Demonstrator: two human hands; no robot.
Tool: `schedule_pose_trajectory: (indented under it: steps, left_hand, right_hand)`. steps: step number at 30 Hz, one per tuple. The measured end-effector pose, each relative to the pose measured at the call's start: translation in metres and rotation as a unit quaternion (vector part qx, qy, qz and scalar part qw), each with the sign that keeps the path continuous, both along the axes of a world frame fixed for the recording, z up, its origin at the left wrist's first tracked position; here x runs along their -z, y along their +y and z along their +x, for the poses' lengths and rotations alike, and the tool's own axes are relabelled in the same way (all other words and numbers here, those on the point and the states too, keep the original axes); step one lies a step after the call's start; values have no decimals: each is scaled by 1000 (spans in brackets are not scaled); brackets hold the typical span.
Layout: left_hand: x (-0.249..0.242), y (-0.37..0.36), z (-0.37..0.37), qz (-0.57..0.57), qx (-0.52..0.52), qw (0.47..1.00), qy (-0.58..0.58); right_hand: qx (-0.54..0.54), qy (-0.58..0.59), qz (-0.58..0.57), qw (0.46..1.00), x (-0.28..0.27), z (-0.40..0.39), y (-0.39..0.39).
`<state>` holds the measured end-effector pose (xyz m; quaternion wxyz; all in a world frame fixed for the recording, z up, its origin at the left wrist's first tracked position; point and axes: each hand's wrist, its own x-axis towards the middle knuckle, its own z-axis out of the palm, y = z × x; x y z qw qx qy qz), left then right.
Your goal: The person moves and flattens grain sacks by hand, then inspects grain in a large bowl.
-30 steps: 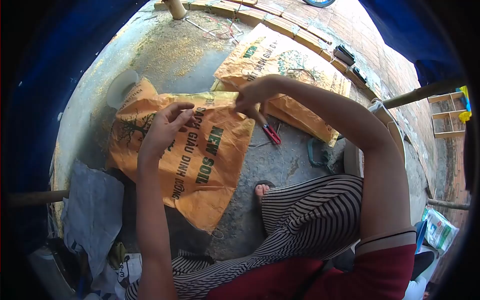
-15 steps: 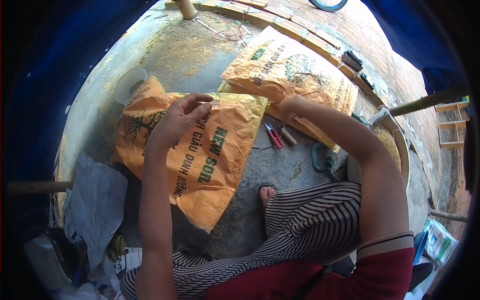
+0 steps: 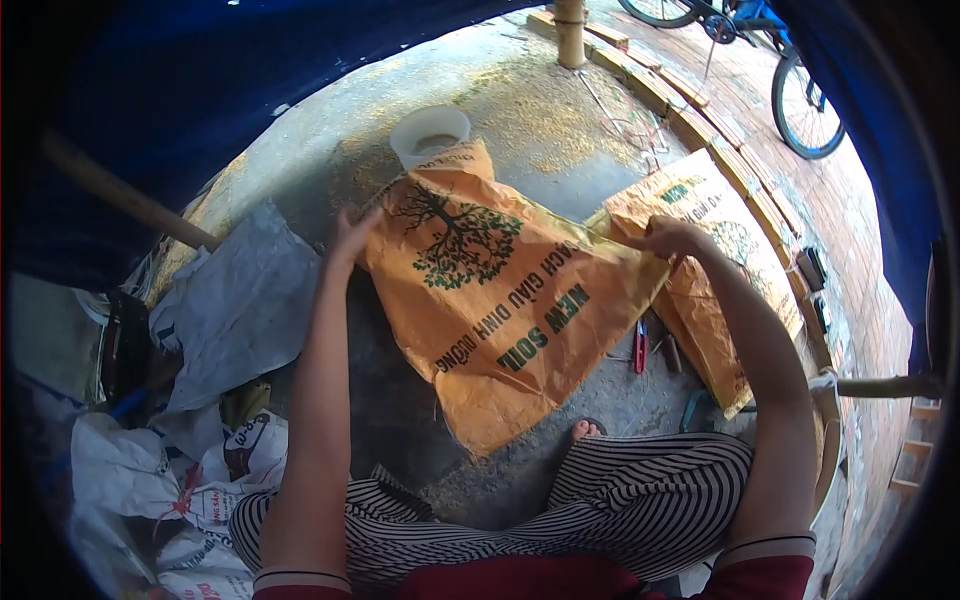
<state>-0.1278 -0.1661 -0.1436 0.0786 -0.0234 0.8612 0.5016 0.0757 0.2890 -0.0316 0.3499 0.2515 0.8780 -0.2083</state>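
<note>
An orange sack (image 3: 500,290) with a green tree and "NEW SOIL" print is spread between my hands above the floor. At its upper left edge, my left hand (image 3: 352,232) is closed on the sack. My right hand (image 3: 672,238) pinches its upper right corner. A second orange sack (image 3: 740,240) lies on the floor beyond and to the right, partly behind my right forearm. Red-handled snips (image 3: 640,347) lie by the right edge of the held sack, with a brown cylinder (image 3: 671,353) beside them.
A white bowl (image 3: 430,135) stands behind the held sack, near scattered yellow grains (image 3: 540,110). Grey-white sheeting (image 3: 240,305) and printed white bags (image 3: 215,490) are at left. Bamboo posts (image 3: 570,35), wooden strips (image 3: 690,115) and a bicycle (image 3: 808,105) stand farther off.
The view has turned left. My left hand has moved from the sack's top edge to its left side. My right hand now holds the right corner, and the sack is spread wider.
</note>
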Motion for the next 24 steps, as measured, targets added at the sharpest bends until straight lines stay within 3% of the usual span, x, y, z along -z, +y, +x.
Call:
schedule_pose_trajectory:
  steps: [1, 2, 5, 6, 7, 9, 11, 13, 17, 19, 20, 21, 22, 23, 24]
  left_hand:
    - [29, -12, -19, 9, 36, 999, -24]
    - [27, -19, -21, 2, 30, 999, -12]
    - [41, -22, 4, 14, -75, 997, 1]
    - [43, -32, 6, 178, -96, 975, -92]
    - [39, -35, 10, 341, -110, 917, -177]
    - [46, -29, 12, 370, -110, 901, -196]
    - [70, -29, -1, 439, -69, 851, -279]
    - [61, -15, 7, 422, -87, 858, -280]
    - [72, -8, 16, 331, -108, 908, -233]
    - [68, -8, 13, 286, -135, 930, -188]
    - [67, -8, 14, 86, -136, 975, -152]
    - [72, -8, 14, -114, -131, 979, -109]
    - [77, -8, 16, -229, -134, 964, -9]
    - [78, -16, 15, -230, -138, 963, -6]
    - [77, -22, 17, -240, -97, 965, 38]
  right_hand:
    - [-24, -35, 16, 999, 3, -9, 7]
    - [-22, -31, 32, 999, 15, -14, 5]
    - [-163, 20, 113, 980, 33, -23, 6]
    - [-150, 46, 83, 984, 38, -26, -1]
    - [-152, 51, 29, 987, 39, -35, -7]
    - [-122, 121, 3, 985, 34, -38, -22]
    - [-184, 157, 20, 970, 61, -56, -20]
    - [-215, 102, 35, 971, 49, -64, -42]
    - [-243, 75, 60, 965, 71, -69, -47]
    - [-240, 44, -12, 970, 71, -75, -40]
    - [-241, 43, -15, 970, 73, -72, -37]
    - [-201, 63, -51, 976, 76, -67, -33]
    - [-161, 84, -90, 979, 78, -65, -30]
    - [-164, 87, -91, 978, 91, -68, -27]
    - [-217, 175, -58, 959, 113, -72, -24]
